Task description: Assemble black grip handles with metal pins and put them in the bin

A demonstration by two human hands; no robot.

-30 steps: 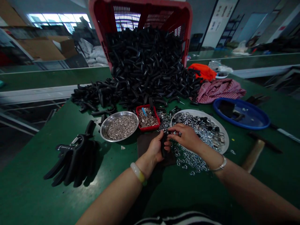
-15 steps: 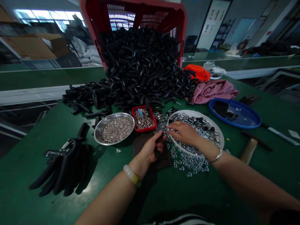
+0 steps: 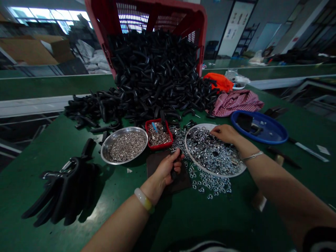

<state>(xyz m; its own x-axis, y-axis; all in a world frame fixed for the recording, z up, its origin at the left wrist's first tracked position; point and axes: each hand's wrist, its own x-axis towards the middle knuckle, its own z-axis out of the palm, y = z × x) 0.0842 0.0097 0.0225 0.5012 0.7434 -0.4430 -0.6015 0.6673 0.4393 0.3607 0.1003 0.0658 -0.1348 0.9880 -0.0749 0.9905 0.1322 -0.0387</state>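
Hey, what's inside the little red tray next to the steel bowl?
The red tray holds a heap of small silver metal pieces, with a small blue item lying on top. The heap covers the tray's floor, so that cannot be seen.

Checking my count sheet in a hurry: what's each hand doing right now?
Left hand: grip closed, holding a small black piece.
Right hand: grip open, nothing held, fingers over metal nuts in a white plate.
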